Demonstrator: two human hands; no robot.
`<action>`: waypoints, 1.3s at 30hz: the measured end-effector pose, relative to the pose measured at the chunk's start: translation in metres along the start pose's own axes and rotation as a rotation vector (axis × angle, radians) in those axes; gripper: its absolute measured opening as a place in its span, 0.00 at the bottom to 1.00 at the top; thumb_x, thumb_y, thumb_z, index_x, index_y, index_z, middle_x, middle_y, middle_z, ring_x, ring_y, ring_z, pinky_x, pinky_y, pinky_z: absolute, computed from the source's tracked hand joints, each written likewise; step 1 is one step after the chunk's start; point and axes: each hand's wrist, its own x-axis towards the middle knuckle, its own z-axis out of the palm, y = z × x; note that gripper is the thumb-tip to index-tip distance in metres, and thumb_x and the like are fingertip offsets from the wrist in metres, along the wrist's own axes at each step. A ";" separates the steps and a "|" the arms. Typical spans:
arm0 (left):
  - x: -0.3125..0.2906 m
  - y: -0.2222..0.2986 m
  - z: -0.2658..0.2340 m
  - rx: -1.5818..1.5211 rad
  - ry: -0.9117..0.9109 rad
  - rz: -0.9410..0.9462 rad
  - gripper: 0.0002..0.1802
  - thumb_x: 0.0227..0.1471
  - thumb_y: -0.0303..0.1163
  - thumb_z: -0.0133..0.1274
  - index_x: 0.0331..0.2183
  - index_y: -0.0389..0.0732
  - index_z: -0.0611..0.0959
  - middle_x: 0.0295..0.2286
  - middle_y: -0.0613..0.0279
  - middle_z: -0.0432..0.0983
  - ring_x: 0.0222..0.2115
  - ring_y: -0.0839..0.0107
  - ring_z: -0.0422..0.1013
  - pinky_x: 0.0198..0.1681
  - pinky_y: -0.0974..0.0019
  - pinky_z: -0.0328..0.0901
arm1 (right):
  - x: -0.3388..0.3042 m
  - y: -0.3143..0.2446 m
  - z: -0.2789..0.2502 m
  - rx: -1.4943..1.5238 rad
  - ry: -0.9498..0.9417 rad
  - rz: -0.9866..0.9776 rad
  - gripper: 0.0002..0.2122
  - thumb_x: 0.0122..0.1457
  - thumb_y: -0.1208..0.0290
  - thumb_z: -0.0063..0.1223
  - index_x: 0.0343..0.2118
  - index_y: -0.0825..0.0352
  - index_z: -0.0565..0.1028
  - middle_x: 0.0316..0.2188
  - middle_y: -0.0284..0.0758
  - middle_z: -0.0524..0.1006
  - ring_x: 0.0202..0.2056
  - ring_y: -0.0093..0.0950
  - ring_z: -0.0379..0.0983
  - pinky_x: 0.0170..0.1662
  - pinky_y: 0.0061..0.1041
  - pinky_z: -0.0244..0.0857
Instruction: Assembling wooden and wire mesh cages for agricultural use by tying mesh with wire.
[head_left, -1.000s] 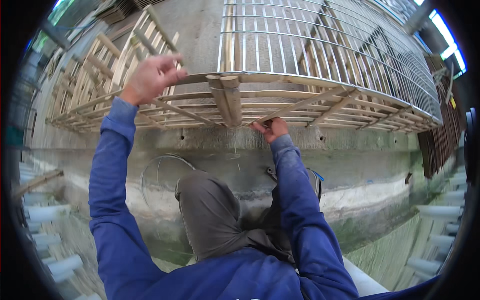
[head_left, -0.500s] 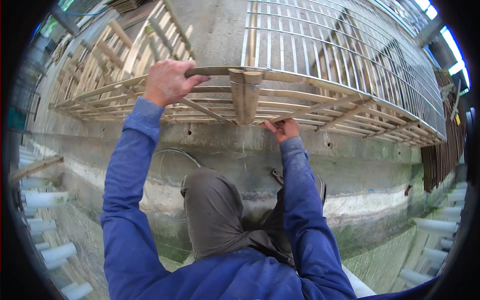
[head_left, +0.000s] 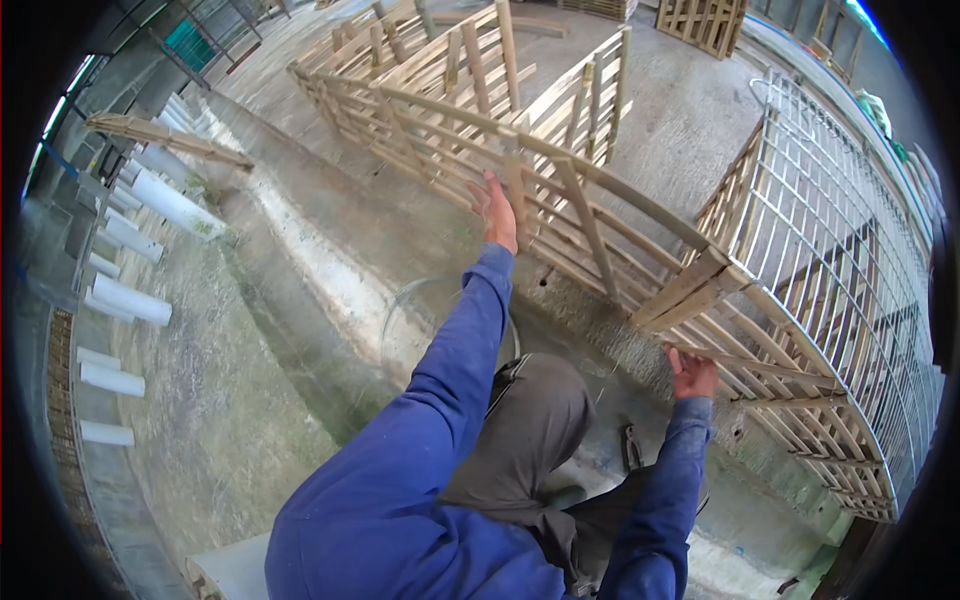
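A long slatted wooden frame (head_left: 655, 212) stands on the concrete ledge, its panels meeting at paired posts (head_left: 685, 290). My left hand (head_left: 495, 213) is open beside an upright post of the left panel, fingers stretched upward. Its fingertips are against or just in front of the slats; I cannot tell which. Low on the right panel, just right of the paired posts, my right hand (head_left: 692, 376) has its fingers curled at the end of a wooden slat (head_left: 745, 357). A metal bar grid (head_left: 830, 200) lies over the right part of the frame.
Pliers (head_left: 631, 447) lie by my right leg. A thin wire coil (head_left: 400, 300) rests against the ledge left of my knee. White pipes (head_left: 170, 200) stick out along the left side. A bundle of wooden strips (head_left: 170, 135) lies beyond them. Another slatted piece (head_left: 700, 22) stands far back.
My view has swung to the left. My left hand has let go of the top rail and moved left and lower, beside another post. My right hand stays near the frame's lower edge.
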 end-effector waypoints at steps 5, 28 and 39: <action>0.005 -0.037 0.034 -0.075 -0.188 -0.042 0.43 0.59 0.59 0.32 0.62 0.34 0.51 0.63 0.53 0.41 0.64 0.64 0.39 0.64 0.63 0.38 | -0.005 0.008 -0.016 0.039 0.238 -0.150 0.12 0.62 0.61 0.43 0.40 0.66 0.69 0.38 0.39 0.74 0.43 0.44 0.72 0.44 0.44 0.72; -0.220 0.096 -0.111 0.809 -0.908 -0.299 0.17 0.55 0.39 0.48 0.27 0.36 0.82 0.19 0.58 0.77 0.22 0.72 0.73 0.26 0.67 0.66 | -0.258 -0.220 0.032 -0.999 0.166 0.304 0.14 0.61 0.66 0.49 0.41 0.73 0.72 0.30 0.40 0.78 0.27 0.26 0.77 0.26 0.26 0.72; -0.244 0.408 -0.204 0.846 -0.782 -0.700 0.19 0.53 0.43 0.49 0.24 0.36 0.82 0.18 0.60 0.77 0.18 0.73 0.74 0.25 0.66 0.68 | -0.447 -0.323 0.125 -0.925 0.255 0.654 0.14 0.57 0.69 0.51 0.38 0.79 0.70 0.25 0.44 0.78 0.20 0.32 0.75 0.20 0.29 0.71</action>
